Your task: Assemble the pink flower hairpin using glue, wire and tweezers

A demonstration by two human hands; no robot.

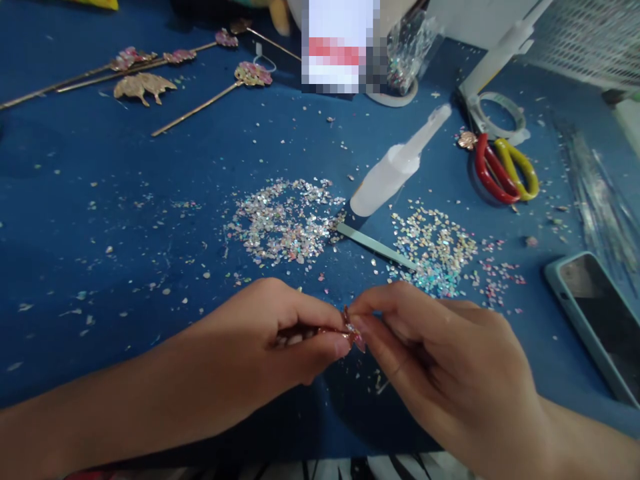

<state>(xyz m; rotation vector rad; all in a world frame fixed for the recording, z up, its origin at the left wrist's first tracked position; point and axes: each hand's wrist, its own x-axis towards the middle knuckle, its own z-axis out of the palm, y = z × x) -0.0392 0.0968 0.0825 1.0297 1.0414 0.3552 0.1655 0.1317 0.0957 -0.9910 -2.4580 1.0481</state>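
My left hand (273, 337) and my right hand (440, 363) meet near the front edge of the blue table (100, 200). Both pinch a small copper-coloured metal ornament (350, 328) with pink bits on it; the left fingers grip its thin stem, the right thumb and forefinger press on its head. Most of the ornament is hidden by my fingers. Just beyond my hands lie two heaps of iridescent flakes: one in the middle (285, 220), one to the right (435, 247).
A white glue bottle (395, 167) lies beside a thin flat stick (375, 245). Red-and-yellow scissors (505, 167) and a tape ring (500, 113) sit at right, a phone (597, 320) near the right edge. Several finished gold hairpins (150, 67) lie at the back left.
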